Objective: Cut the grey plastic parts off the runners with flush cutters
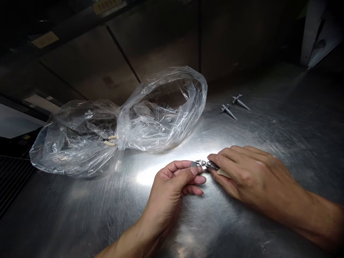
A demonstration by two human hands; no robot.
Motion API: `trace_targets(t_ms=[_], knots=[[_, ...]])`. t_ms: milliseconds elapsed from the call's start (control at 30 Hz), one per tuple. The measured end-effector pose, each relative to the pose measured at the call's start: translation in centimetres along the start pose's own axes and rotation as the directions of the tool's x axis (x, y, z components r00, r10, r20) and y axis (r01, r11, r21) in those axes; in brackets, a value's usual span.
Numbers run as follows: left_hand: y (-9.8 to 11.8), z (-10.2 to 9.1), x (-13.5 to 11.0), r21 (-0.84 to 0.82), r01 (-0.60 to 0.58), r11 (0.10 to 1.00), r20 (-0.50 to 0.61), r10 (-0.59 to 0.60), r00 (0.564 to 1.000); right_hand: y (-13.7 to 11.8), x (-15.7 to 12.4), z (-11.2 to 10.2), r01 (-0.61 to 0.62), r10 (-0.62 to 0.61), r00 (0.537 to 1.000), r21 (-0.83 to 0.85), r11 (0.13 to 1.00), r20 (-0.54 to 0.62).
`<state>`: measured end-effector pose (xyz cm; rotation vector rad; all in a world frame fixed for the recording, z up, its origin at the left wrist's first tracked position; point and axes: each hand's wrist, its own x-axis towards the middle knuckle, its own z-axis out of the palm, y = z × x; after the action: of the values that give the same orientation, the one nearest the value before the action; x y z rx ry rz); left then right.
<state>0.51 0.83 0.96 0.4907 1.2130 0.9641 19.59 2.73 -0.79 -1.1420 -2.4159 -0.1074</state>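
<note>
My left hand [177, 181] pinches a small grey plastic piece [194, 164] between thumb and forefinger. My right hand [242, 170] is wrapped around a pair of nippers [206, 163] with pale handles, mostly hidden by the fingers. The nippers' metal jaws point left and meet the edge of the grey piece; whether they are closed on it I cannot tell. Both hands are just above the metal table [107, 215], in the brightest patch of light.
An open clear plastic bag [161, 139] holding small grey parts stands behind my hands. Left of it is another clear bag [72, 161], with pale-handled tools [109, 142] between the two. Two grey sprue-like pieces [229, 111] lie at the back right. Dark panels [166, 43] rise behind.
</note>
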Motion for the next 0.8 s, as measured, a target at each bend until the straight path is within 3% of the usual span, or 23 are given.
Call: trace_targets(t_ms=[800], knots=[[0.02,0.10,-0.02,-0.006,-0.002,1.000,-0.015,0.002,1.000,0.07,-0.01,-0.03,-0.001,0.001,1.000,0.001,1.000,0.012]])
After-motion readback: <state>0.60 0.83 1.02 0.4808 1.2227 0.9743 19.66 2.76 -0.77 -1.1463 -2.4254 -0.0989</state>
